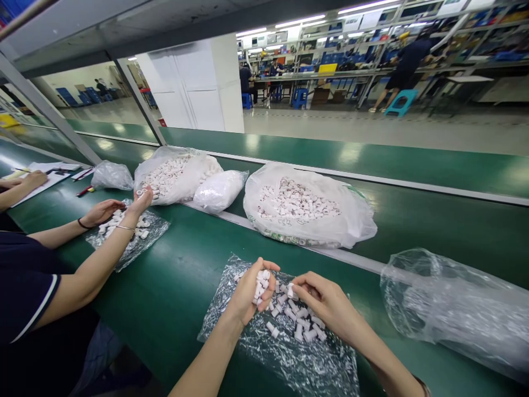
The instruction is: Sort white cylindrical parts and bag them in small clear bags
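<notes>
My left hand (pixel 243 298) is cupped, palm up, around a handful of small white plastic fittings (pixel 262 285). To its right, my right hand (pixel 326 298) pinches one white plastic fitting (pixel 291 291) between thumb and fingertips. Beneath both hands, a loose pile of the same stepped, tube-like fittings (pixel 305 324) lies on a crinkled transparent plastic bag (pixel 289 366). That bag is flat on the green work surface (pixel 182 292).
Behind my hands sits a large open bag of fittings (pixel 297 201); another full bag (pixel 169 173) and a white bundle (pixel 221 190) are left of it. Rolled transparent plastic (pixel 458 309) lies right. A co-worker's hands (pixel 140 204) handle fittings at left; another person's hand (pixel 35 179) rests near papers.
</notes>
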Tool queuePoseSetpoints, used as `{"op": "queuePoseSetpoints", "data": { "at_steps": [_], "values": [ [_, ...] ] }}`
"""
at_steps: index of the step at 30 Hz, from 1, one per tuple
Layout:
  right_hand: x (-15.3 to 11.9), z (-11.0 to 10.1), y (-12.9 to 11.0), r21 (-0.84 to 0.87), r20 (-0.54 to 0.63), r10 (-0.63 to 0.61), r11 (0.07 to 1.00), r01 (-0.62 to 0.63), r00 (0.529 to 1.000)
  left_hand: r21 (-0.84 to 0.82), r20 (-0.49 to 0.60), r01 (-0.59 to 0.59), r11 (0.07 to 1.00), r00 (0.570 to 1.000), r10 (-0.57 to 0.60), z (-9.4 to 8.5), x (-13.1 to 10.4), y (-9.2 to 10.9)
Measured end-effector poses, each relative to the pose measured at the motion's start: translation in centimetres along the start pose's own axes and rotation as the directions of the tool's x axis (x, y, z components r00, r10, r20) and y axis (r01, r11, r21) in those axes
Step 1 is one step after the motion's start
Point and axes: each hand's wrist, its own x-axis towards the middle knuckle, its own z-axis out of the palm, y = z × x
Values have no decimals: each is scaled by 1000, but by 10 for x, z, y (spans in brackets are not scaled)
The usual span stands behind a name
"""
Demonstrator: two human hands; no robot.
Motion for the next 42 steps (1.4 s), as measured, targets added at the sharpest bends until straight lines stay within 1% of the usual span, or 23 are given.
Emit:
{"op": "queuePoseSetpoints", "data": {
  "at_steps": [2, 4, 6, 9, 11, 14, 17, 19, 21, 23, 26, 28, 30, 33, 35, 40, 42],
  "values": [
    [1, 6, 3, -58, 49, -6, 998, 9, 999, -11, 19, 14, 1000, 1000, -14, 0, 0, 0],
    [0, 9, 4, -102, 60, -4, 995, 10, 998, -12, 58, 39, 999, 998, -39, 0, 0, -4],
    [-1, 9, 2, -105, 25, 1, 995, 2, 1000, -12, 88, 71, 997, 994, -70, 2, 1, -10],
    [-4, 7, -4, -72, -58, -11, 997, 6, 998, 4, 102, 99, 995, 990, -99, 5, 0, -18],
    [-6, 6, -9, -67, -79, -26, 998, 21, 997, 22, 114, 105, 994, 988, -107, 9, -1, -22],
    [-8, 8, -12, -94, -31, -42, 995, 39, 999, 88, 149, 99, 991, 983, -111, 15, -5, -22],
    [-7, 8, -12, -100, 35, -27, 994, 31, 999, 169, 158, 78, 983, 982, -105, 19, -9, -21],
    [-6, 5, -11, -75, 47, -8, 997, 11, 999, 172, 167, 84, 982, 979, -113, 19, -9, -21],
    [-6, 0, -9, -34, 34, 11, 999, -10, 999, 124, 174, 98, 987, 978, -119, 17, -6, -20],
    [-7, -5, -7, 7, 10, 29, 1000, -29, 1000, 44, 140, 97, 994, 985, -102, 12, -2, -19],
    [-7, -9, -6, 36, -2, 45, 998, -45, 999, -98, 31, 37, 994, 999, -34, 2, 4, -16],
    [-6, -6, -5, 19, 28, 48, 999, -49, 998, -168, -18, -9, 986, 1000, 6, -5, 7, -13],
    [-5, -1, -4, -34, 74, 45, 999, -42, 996, -207, -38, -38, 978, 999, 31, -8, 9, -11],
    [-4, 8, -1, -126, 121, 30, 992, -14, 992, -218, -20, -27, 976, 1000, 23, -7, 9, -11],
    [-3, 11, 2, -152, 120, 20, 988, -2, 993, -202, 4, 6, 979, 1000, -5, -4, 8, -14],
    [-5, 9, 1, -93, 4, -13, 996, 14, 1000, -138, 18, 64, 988, 998, -62, 5, 4, -24],
    [-7, 8, -3, -78, -17, -41, 996, 40, 999, -91, 12, 85, 992, 996, -84, 10, 3, -28]
  ]
}}
